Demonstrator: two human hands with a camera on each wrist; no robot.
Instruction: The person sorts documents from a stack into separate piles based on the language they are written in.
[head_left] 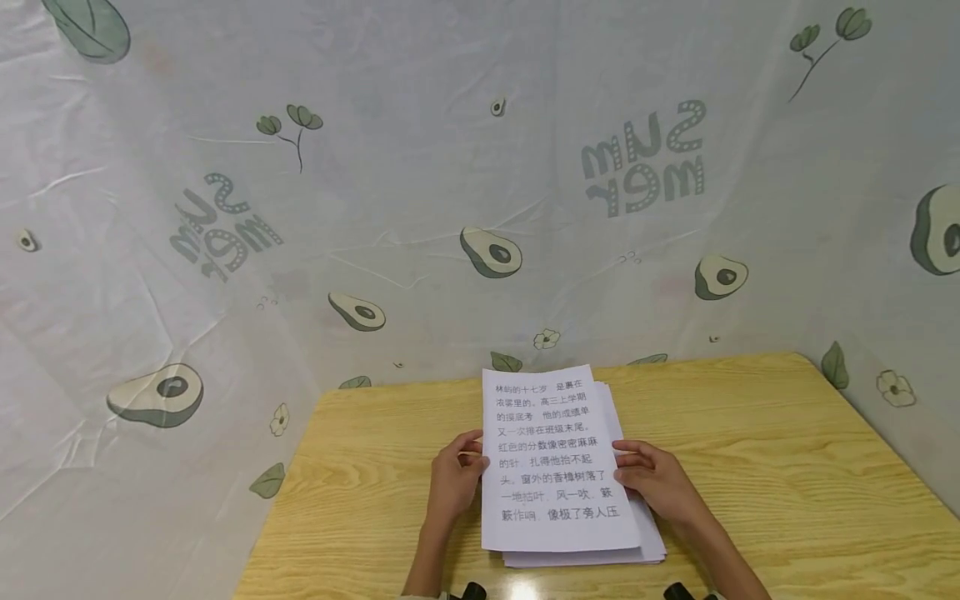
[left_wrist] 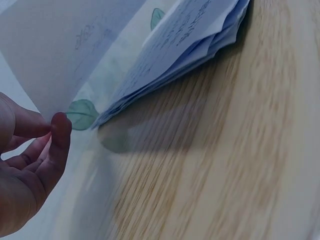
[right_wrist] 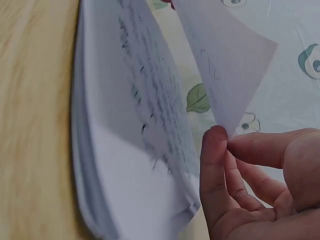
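Left hand (head_left: 454,479) and right hand (head_left: 662,483) each pinched one side edge of a Chinese-text paper sheet (head_left: 551,467), thumb against fingers. Sheet was between the hands, raised over a paper stack (head_left: 651,537) on the wood-grain table (head_left: 352,492); avocado-print cloth (head_left: 420,183) hung beyond both hands.

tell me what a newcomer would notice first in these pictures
Likely the sheet of text, which the left hand and right hand pinch above the paper stack, low in the head view. Next might come the avocado-print backdrop behind the wooden table.
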